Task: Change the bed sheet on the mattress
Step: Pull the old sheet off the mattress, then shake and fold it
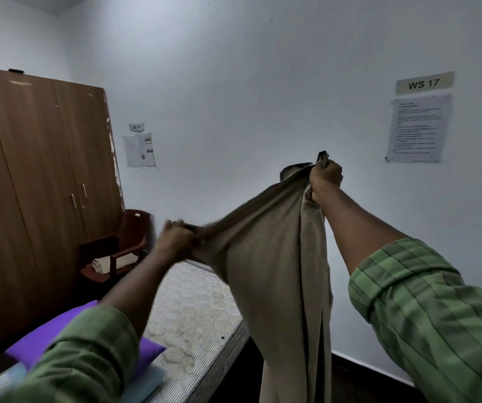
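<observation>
Bed sheet (274, 274), a beige cloth, hangs in the air at the centre of the frame, stretched between two raised hands and falling in long folds to the bottom edge. Its top edge runs as a taut, slanted line from the left hand (175, 241), lower and left of centre, up to the right hand (325, 177), higher and right of centre. Each hand is closed in a fist with the fingers curled round a bunched corner of the cloth; a small tuft of fabric sticks out above the right fist. Both forearms reach forward out of rolled green checked sleeves (426, 315).

Below and behind the hanging cloth, the bare mattress (196, 309) lies from the lower left toward the middle, its quilted white top uncovered; the sheet hangs in front of its right-hand edge, and whether the two touch cannot be told. A purple pillow (47, 335) rests on a pale blue one (149, 379) at the near end of the mattress, lower left.

At the far end stands a brown chair (123, 248) with a folded pale cloth (111, 264) on its seat. A wooden wardrobe (36, 175) fills the left side. On the white wall hang a sign reading "WS 17" (424, 82), with a printed sheet (417, 129) under it at upper right, and a smaller notice (140, 148) left of centre.
</observation>
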Available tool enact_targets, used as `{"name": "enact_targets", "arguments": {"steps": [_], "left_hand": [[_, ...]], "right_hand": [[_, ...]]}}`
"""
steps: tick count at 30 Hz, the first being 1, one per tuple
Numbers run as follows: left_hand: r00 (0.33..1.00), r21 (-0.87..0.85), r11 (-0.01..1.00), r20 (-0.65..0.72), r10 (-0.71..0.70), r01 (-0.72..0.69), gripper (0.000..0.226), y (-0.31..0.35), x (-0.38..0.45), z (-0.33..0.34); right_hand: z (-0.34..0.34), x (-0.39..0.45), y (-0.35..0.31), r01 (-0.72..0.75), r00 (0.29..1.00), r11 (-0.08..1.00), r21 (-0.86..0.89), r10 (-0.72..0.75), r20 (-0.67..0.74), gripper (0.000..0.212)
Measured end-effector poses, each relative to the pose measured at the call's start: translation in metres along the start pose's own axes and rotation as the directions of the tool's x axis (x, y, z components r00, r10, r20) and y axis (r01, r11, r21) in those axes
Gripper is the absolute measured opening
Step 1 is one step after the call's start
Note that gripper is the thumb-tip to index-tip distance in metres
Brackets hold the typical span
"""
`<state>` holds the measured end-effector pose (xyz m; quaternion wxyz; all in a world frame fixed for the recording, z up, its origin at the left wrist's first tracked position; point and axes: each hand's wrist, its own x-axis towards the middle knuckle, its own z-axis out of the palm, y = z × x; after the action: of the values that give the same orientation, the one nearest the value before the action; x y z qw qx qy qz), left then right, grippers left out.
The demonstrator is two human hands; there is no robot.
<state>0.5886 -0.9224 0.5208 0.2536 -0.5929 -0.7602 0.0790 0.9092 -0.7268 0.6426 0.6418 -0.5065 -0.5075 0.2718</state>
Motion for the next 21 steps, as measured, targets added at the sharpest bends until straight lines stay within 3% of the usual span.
{"name": "enact_targets", "arguments": {"steps": [2,4,7,8,9,11,13,14,16,18,19,21], "left_hand": [[0.968,0.018,0.979,-0.153,-0.197,0.202,0.028,-0.037,0.006,-0.015],[0.909,-0.063,0.947,-0.269,-0.319,0.314,0.041,-0.062,0.015,-0.022],[0.956,-0.091,0.964,-0.13,-0.261,0.251,0.049,-0.081,0.016,-0.034],[0.977,-0.094,0.973,-0.009,-0.212,0.21,0.049,-0.085,0.014,-0.037],[0.977,-0.133,0.974,0.136,-0.166,0.184,0.049,-0.088,0.011,-0.04],[0.919,-0.349,0.908,0.384,-0.089,0.233,0.045,-0.087,0.004,-0.046],[0.906,-0.594,0.738,0.42,-0.053,0.319,0.041,-0.079,0.0,-0.053],[0.918,-0.705,0.622,0.391,-0.061,0.342,0.041,-0.072,0.0,-0.056],[0.931,-0.853,0.381,0.358,-0.069,0.356,0.038,-0.053,0.003,-0.067],[0.93,-0.916,0.172,0.345,-0.125,0.363,0.034,-0.032,0.014,-0.075],[0.918,-0.926,0.083,0.347,-0.193,0.368,0.032,-0.023,0.02,-0.078],[0.863,-0.929,-0.063,0.364,-0.35,0.366,0.034,-0.009,0.029,-0.082]], "right_hand": [[-0.005,0.0,0.01,0.0,1.0,0.998,-0.058,0.001,0.027,0.024],[-0.004,-0.005,0.016,-0.012,0.996,0.995,-0.098,0.021,0.088,0.03],[-0.003,-0.013,0.014,-0.092,0.956,0.982,-0.163,0.132,0.262,0.036],[-0.004,-0.012,0.011,-0.116,0.903,0.965,-0.233,0.2,0.38,0.028],[-0.008,-0.013,0.007,-0.124,0.806,0.926,-0.356,0.304,0.508,0.018],[-0.021,-0.018,-0.002,-0.006,0.556,0.8,-0.6,0.501,0.663,0.011],[-0.024,-0.024,-0.006,0.105,0.377,0.735,-0.67,0.594,0.71,0.013],[-0.019,-0.025,-0.004,0.115,0.336,0.741,-0.662,0.598,0.728,0.017],[-0.004,-0.03,0.003,0.013,0.357,0.794,-0.608,0.565,0.744,0.033],[0.016,-0.029,0.016,0.018,0.546,0.805,-0.593,0.488,0.681,0.066],[0.025,-0.031,0.019,0.123,0.667,0.778,-0.616,0.395,0.632,0.072],[0.035,-0.035,0.027,0.35,0.833,0.634,-0.689,0.126,0.539,0.044]]}}
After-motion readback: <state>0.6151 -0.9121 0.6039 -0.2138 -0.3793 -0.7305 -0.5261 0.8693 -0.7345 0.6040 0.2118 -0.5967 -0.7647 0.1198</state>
